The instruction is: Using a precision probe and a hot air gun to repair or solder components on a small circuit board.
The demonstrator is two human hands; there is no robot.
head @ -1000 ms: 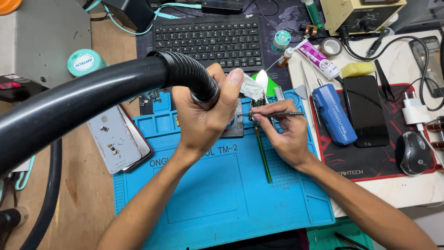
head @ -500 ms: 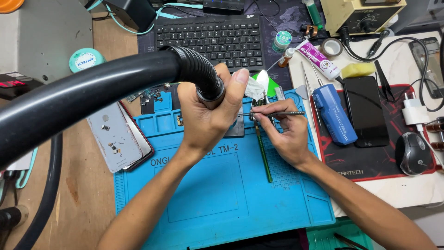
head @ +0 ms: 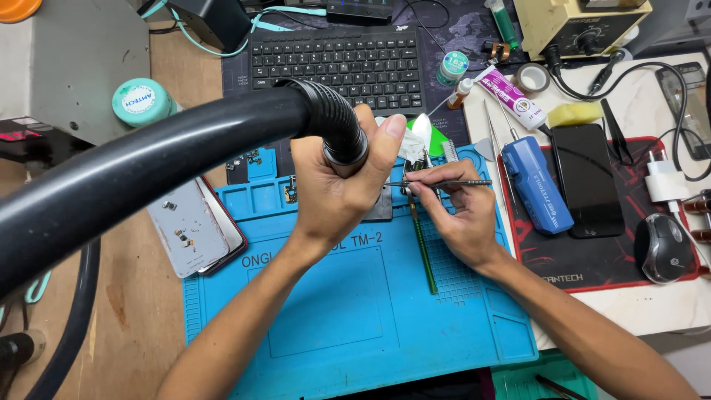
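Workbench of wood, viewed from above, carrying a blue silicone repair mat [head: 355,318] at centre.

Left hand [head: 337,189]: closed around the ribbed end of a thick black hose [head: 148,163], which sweeps in from the left edge; nozzle held over the mat's upper edge.

Right hand [head: 455,215]: fingers pinched on a thin metal tool [head: 444,183], lying nearly level, tip pointing left toward a small grey part [head: 380,209] that sits just under the left hand's fingers. That part is mostly hidden; its kind cannot be told.

Between the hands: a narrow green strip [head: 424,248] lying on the mat, running down from the tool tip. White and green scraps [head: 422,137] just above the fingers.

Progress, as judged: work on the small part is under way, tool and hose both trained on it; nothing shows it finished, and a phone back panel [head: 189,226] lies apart at the mat's left edge, not refitted.

Further out, right: blue cylindrical tool [head: 537,185], dark phone [head: 585,178] on a red-and-black pad [head: 592,263], computer mouse [head: 664,248], white charger plug [head: 665,181], tweezers [head: 615,133], yellow sponge [head: 574,112], roll of tape [head: 531,77], white and purple tube [head: 511,96].

Further out, top: black keyboard [head: 333,55], small green-lidded jar [head: 452,67], beige station box [head: 578,26].

Further out, left: round teal tin [head: 143,101], grey box [head: 67,63].
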